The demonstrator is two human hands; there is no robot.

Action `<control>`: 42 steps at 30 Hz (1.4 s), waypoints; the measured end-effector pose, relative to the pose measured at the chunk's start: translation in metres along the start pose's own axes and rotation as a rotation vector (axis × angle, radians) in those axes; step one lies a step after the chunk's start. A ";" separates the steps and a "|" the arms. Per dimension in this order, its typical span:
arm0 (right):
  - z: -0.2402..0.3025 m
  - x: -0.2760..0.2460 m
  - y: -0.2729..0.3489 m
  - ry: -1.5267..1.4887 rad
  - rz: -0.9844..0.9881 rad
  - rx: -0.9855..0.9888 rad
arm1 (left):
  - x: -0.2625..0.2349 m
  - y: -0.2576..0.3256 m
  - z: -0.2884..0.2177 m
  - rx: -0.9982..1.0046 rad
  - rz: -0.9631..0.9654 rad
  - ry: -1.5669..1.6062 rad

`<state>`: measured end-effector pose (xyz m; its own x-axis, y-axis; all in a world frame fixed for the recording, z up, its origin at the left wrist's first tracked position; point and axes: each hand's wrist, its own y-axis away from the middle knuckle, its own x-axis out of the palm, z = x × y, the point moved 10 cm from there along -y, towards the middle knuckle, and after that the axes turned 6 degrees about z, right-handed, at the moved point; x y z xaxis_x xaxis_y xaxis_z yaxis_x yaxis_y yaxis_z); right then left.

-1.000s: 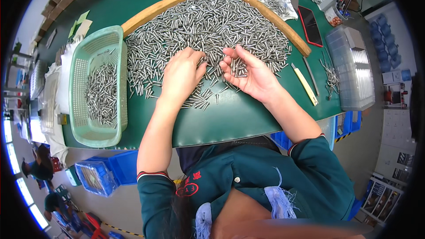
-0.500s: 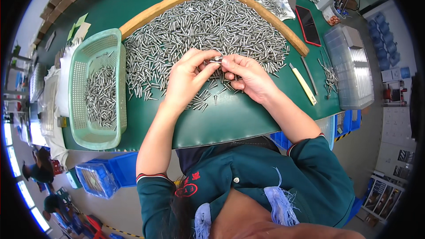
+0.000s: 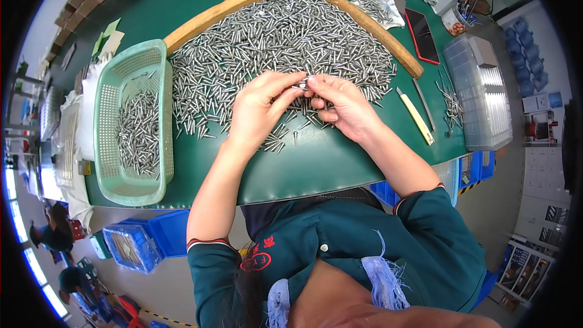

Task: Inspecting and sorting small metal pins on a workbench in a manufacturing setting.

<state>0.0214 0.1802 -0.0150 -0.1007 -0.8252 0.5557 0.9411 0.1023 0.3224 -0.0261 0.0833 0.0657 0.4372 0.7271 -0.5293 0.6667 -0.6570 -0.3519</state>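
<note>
My left hand (image 3: 258, 109) and my right hand (image 3: 345, 106) meet above the near side of a wide pile of small headed metal pins (image 3: 273, 36). Between their fingertips is a small shiny metal pin (image 3: 302, 85), pinched from both sides and largely covered by the fingers. The other fingers of my right hand are curled; whether they hold more pins is hidden. Just below my hands, a little cluster of pins (image 3: 275, 141) and one lone pin (image 3: 296, 138) lie on the green table (image 3: 291, 176).
A green plastic basket (image 3: 166, 158) at left holds more pins. Two wooden bars (image 3: 237, 10) border the pile's far side. To the right lie a red-edged phone (image 3: 422, 36), a yellow-handled cutter knife (image 3: 416, 116), a metal strip (image 3: 424, 104) and clear plastic boxes (image 3: 483, 97).
Both hands have shifted very slightly to the right, still meeting at the fingertips. The metal pin between them has turned a little. The pile and basket look the same.
</note>
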 end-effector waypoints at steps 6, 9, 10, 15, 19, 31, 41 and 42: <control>0.004 -0.002 -0.001 -0.033 0.003 -0.034 | 0.002 0.003 0.018 -0.125 0.020 0.161; -0.001 -0.002 -0.001 -0.122 0.010 0.006 | 0.008 0.004 0.033 -0.253 0.012 0.409; -0.004 -0.001 -0.001 -0.181 0.021 0.034 | 0.013 0.007 0.042 -0.351 0.006 0.604; -0.016 0.004 0.000 -0.294 0.035 0.111 | 0.021 0.011 0.045 -0.416 0.018 0.747; -0.017 0.004 0.000 -0.377 0.046 0.117 | 0.007 0.007 0.037 -0.302 -0.040 0.436; -0.025 0.016 0.006 -0.275 0.100 0.153 | 0.016 0.007 0.016 -0.135 -0.054 0.482; -0.009 0.006 0.001 -0.012 0.027 -0.019 | 0.033 0.012 0.039 -0.356 0.018 0.752; -0.009 0.006 0.001 -0.012 0.026 -0.019 | 0.034 0.012 0.039 -0.356 0.019 0.753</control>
<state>0.0250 0.1707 -0.0186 -0.0796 -0.8157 0.5730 0.9495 0.1130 0.2927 -0.0271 0.0927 0.0133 0.6527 0.7384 0.1697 0.7510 -0.6600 -0.0165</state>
